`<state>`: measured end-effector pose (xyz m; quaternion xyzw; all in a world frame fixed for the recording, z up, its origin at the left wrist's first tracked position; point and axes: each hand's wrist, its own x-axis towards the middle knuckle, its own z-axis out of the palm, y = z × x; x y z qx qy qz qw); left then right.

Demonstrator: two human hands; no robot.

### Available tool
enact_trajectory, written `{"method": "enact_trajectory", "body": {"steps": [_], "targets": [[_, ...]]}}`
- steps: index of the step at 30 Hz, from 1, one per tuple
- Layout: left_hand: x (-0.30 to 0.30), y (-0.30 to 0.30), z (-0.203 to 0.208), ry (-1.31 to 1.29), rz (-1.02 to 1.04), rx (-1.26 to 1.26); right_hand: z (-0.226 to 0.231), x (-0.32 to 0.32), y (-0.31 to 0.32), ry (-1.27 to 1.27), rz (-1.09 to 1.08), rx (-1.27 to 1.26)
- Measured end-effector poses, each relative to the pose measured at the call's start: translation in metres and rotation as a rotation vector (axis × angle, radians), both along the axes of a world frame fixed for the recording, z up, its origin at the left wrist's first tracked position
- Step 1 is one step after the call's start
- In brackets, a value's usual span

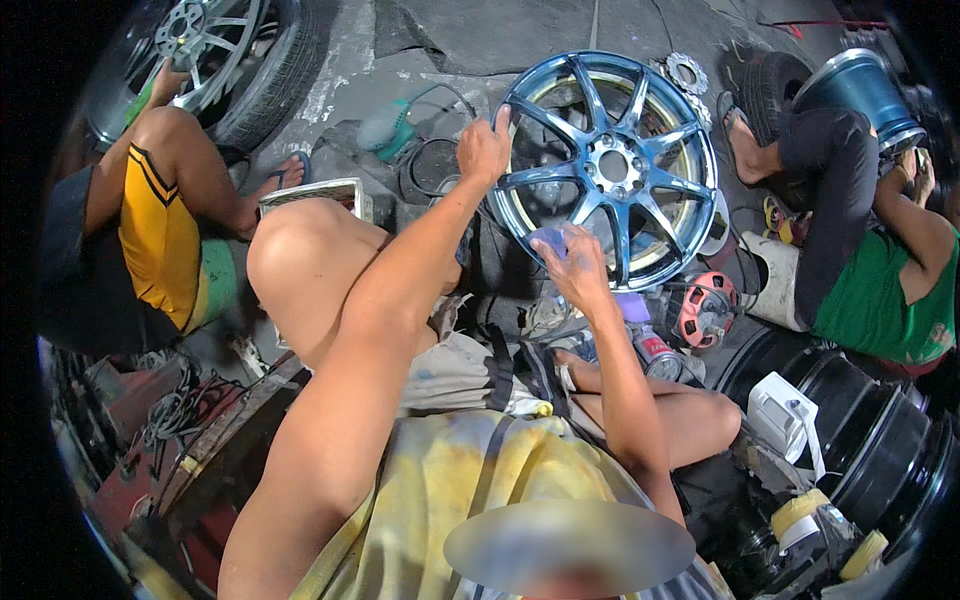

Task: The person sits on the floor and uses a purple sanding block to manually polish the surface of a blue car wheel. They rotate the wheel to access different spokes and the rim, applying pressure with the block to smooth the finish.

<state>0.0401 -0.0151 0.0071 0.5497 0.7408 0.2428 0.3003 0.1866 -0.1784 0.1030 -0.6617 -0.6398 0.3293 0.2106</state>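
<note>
A blue wheel rim point(613, 165) with shiny, slim spokes stands in front of me, its face toward me. My left hand point(484, 148) is closed round its left edge, the thumb pointing up. At the lower left edge of the wheel rim, my right hand point(580, 268) pinches a small purple pad point(549, 240), perhaps sandpaper, against the metal. Part of the pad is hidden by the fingers. Another purple piece point(631, 306) lies just below the wheel, beside a red-and-silver can point(657, 354).
A teal power tool point(388, 130) and its cable lie left of the wheel. At right are a red round-faced object point(706, 310), black wheel rims point(850, 430) and a white box-like item point(783, 415). Co-workers sit on both sides, one touching a tyred wheel point(200, 60), one a blue rim point(860, 95).
</note>
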Motion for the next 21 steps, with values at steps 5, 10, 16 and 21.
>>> {"method": "enact_trajectory", "body": {"steps": [5,10,16,21], "targets": [[-0.002,-0.003,-0.004,-0.005,0.0,0.012,-0.015,-0.017,-0.009,-0.25,-0.017,0.152],[-0.001,0.001,0.002,0.004,-0.011,-0.016,-0.035,-0.03,-0.002,-0.214,-0.092,0.225],[-0.003,0.001,0.003,0.013,-0.002,0.012,-0.017,-0.028,-0.01,-0.265,-0.105,0.068],[0.0,-0.002,0.005,0.009,-0.003,-0.009,-0.035,-0.042,0.007,-0.319,-0.175,0.239]]}}
